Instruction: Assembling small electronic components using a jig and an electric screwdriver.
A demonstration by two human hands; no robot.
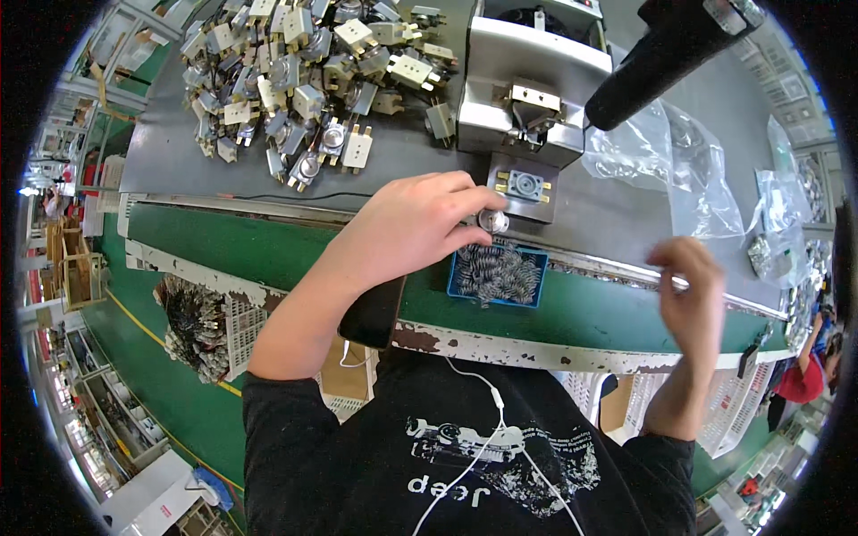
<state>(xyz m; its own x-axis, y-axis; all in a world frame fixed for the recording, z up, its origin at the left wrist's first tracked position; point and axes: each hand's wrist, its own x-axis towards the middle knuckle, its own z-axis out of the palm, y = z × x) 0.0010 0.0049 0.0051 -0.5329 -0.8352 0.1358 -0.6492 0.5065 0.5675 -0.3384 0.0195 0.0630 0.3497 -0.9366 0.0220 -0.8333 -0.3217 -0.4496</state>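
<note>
Left hand pinching a small round silvery metal part [492, 221] over a workbench.
The left hand [433, 219] grips it between thumb and fingers, just above a blue rectangular tray [542, 279] of coiled metal springs [496, 271]. Just beyond sits a grey square block with brass tabs [524, 186], before a silvery metal machine [518, 54]. The right hand [695, 290], well apart, curls loosely; I cannot tell whether it holds anything.
</note>
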